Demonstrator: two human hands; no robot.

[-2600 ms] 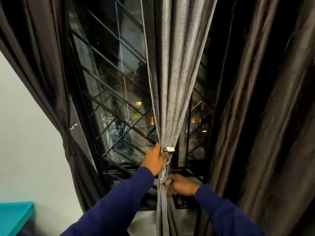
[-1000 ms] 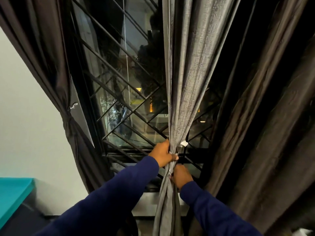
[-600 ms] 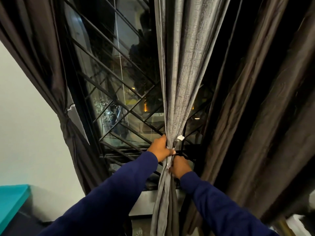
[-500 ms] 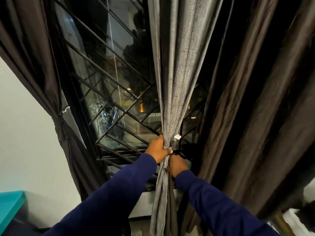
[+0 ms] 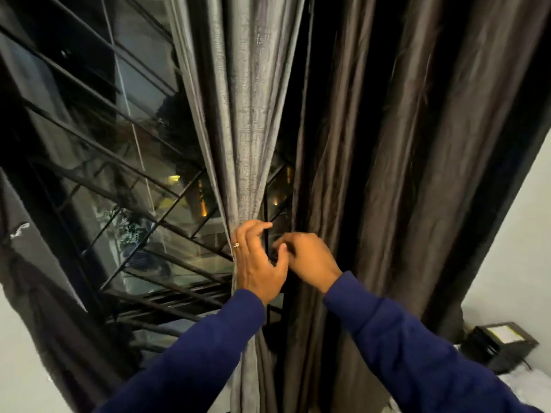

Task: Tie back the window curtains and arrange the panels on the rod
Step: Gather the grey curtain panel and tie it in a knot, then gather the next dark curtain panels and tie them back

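Fingers of the left hand [image 5: 257, 263] are spread loose against the gathered waist of the grey curtain [image 5: 247, 114]; right hand [image 5: 307, 260] fingers are half-curled beside it, holding nothing I can see. Grey curtain hangs mid-window, bunched narrow at hand height, brown curtain [image 5: 387, 174] just to its right. Fabric looks light, soft, slightly slick, so folds will likely slip. Best to grab around the bunched waist.

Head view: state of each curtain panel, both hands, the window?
Grey textured curtain panel: gathered into a narrow bunch at hand height, hangs straight; tie not visible.
Dark brown satin curtain panel on the right: hangs loose, not tied.
Dark curtain panel at the left edge: cinched, pulled aside.
Left hand: open, against the grey bunch.
Right hand: fingers loosely curled, holds nothing.
Window with black metal grille: uncovered.
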